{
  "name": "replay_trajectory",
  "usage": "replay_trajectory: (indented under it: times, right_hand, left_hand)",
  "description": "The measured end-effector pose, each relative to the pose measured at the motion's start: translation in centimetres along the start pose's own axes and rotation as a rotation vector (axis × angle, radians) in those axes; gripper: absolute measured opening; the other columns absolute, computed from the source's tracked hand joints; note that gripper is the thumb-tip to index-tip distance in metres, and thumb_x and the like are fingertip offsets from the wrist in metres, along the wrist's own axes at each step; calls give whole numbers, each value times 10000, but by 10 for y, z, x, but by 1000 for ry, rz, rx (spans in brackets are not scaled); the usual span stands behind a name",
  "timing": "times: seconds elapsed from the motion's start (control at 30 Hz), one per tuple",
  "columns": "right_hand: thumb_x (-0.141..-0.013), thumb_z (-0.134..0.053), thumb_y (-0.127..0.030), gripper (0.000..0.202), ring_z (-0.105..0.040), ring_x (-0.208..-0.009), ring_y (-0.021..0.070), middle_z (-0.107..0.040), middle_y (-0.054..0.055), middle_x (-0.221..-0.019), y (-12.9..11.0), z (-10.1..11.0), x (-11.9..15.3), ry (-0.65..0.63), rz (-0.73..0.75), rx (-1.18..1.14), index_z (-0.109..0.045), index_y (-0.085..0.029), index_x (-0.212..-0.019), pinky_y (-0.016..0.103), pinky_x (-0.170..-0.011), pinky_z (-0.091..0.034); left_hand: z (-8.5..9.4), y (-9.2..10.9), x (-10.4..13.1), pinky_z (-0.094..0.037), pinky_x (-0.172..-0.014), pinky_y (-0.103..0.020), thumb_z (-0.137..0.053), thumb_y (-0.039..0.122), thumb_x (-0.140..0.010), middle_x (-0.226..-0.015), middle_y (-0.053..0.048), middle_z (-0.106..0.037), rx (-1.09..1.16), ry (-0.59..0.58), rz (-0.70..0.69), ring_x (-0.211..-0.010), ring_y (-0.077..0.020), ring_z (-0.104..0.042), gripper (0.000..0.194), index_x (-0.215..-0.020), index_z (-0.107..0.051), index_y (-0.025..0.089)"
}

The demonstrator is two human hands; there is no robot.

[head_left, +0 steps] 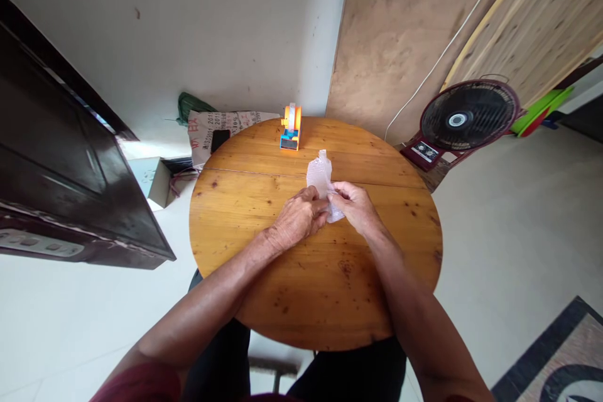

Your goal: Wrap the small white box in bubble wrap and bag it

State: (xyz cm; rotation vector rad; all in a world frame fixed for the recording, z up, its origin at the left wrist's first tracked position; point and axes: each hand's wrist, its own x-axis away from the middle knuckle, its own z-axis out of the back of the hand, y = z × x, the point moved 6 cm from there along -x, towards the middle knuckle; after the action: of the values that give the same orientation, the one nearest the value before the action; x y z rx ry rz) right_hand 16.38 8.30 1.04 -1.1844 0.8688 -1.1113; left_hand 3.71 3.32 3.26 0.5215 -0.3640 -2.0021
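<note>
A crumpled piece of translucent bubble wrap is between my two hands, over the middle of the round wooden table. My left hand has its fingers bent and closed on the wrap's lower left side. On the right edge of the wrap, my right hand pinches it between thumb and fingers. Part of the wrap sticks out above the hands and a smaller part below them. Whether anything is inside the wrap cannot be made out.
An orange and blue tape dispenser stands near the table's far edge. Behind the table are a printed sack and a wall. A dark red fan stands beyond the right edge, and a white box lies left on the floor.
</note>
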Motion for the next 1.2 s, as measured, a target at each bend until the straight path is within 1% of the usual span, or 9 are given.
replay_trajectory:
  times: [0.1, 0.2, 0.33, 0.5, 0.63, 0.77, 0.97, 1.1, 1.2]
  right_hand:
    - [-737, -696, -387, 377, -546, -460, 112, -591, -44, -576, -3, -1, 4, -19, -63, -58, -632, -160, -1030, 228, -419, -478]
    - [-787, -686, -372, 346, -606, -520, 114, -652, 3, -704, -8, 0, 7, -52, -106, -124, -626, -167, -1058, 247, -457, -542]
    - [-809, -684, -302, 284, -615, -570, 109, -695, 46, -844, -8, 2, 10, -73, -149, -211, -627, -179, -1058, 282, -507, -593]
    - [-828, -654, -253, 295, -646, -637, 135, -733, 96, -976, -9, 0, 12, -76, -165, -228, -621, -164, -1107, 302, -554, -598]
    - [-829, -589, -228, 364, -650, -675, 143, -721, 126, -1068, -13, -2, 14, -132, -126, -192, -603, -147, -1183, 302, -581, -568]
    - [-798, -541, -226, 478, -643, -713, 158, -706, 137, -1146, -16, -2, 15, -171, -72, -107, -578, -153, -1269, 291, -564, -518]
    - [-808, -488, -184, 520, -618, -723, 133, -695, 101, -1204, -19, -2, 15, -194, 16, 100, -544, -169, -1325, 280, -629, -477]
    - [-867, -481, -247, 502, -598, -694, 119, -693, 79, -1195, -21, -4, 16, -200, 76, 151, -500, -189, -1365, 291, -684, -492]
    - [-881, -465, -272, 497, -601, -670, 119, -696, 80, -1166, -23, -4, 15, -188, 109, 187, -481, -188, -1371, 286, -647, -487]
  left_hand:
    - [1, -3, -1, -487, -784, -285, -564, 240, -879, -974, -75, -576, 94, 30, -27, -867, -175, -586, 204, -1015, -713, 205]
    - [1, -7, -1, -470, -757, -271, -590, 208, -842, -937, -61, -586, 228, 82, -37, -830, -159, -585, 186, -989, -703, 198]
    - [3, -17, -1, -418, -625, -235, -603, 136, -729, -793, -3, -571, 427, 155, 64, -660, -113, -510, 246, -973, -609, 170]
    - [6, -20, 1, -357, -554, -209, -528, 84, -668, -730, 43, -519, 651, 131, 102, -589, -81, -441, 254, -901, -499, 180]
    - [4, -21, 1, -360, -568, -209, -610, 223, -761, -733, 45, -520, 668, 145, 145, -617, -85, -453, 188, -900, -489, 188]
    - [-4, -26, -2, -345, -568, -211, -667, 345, -783, -696, 50, -509, 623, 204, 199, -610, -84, -441, 249, -854, -490, 185]
    - [-12, -29, -5, -354, -595, -207, -626, 282, -797, -716, 47, -504, 734, 184, 187, -627, -82, -436, 185, -879, -491, 186]
    - [-14, -32, -6, -342, -588, -200, -611, 208, -756, -712, 55, -477, 720, 179, 197, -621, -77, -416, 174, -890, -503, 186]
    - [-15, -33, -7, -350, -592, -193, -600, 191, -734, -715, 55, -472, 754, 197, 192, -626, -74, -425, 176, -880, -503, 185]
